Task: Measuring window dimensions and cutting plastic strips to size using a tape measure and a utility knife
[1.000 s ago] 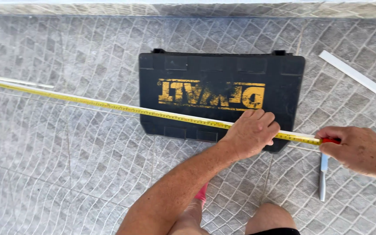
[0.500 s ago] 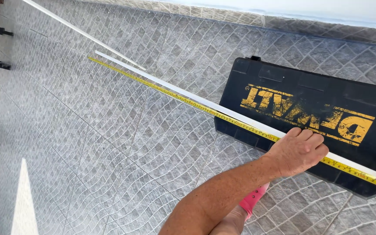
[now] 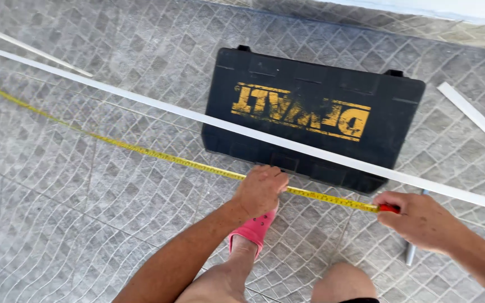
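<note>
Grey patterned tile floor [image 3: 85, 213] fills the view. On it lies a black tool case [image 3: 315, 120], closed, with a long white strip [image 3: 158, 105] laid across its lid and running off both sides. That strip rests loose and unclamped; we judge a knock from an arm or knee would swing it out of line.

Yellow tape measure [image 3: 141, 150] runs along the floor just in front of the case, roughly parallel to the strip but apart from it. Our left hand [image 3: 260, 189] presses down on the tape, fingers curled over it. Our right hand [image 3: 422, 220] is closed on the red end of the tape, pulling it taut. If either grip eases, we expect the blade to snap back or bow, spoiling any reading.

Pink sandal [image 3: 252, 230] sits just under the left hand; a shift of that foot could nudge the tape.

Two more white strips, top left [image 3: 35, 50] and right [image 3: 472, 116], lie well apart.
</note>
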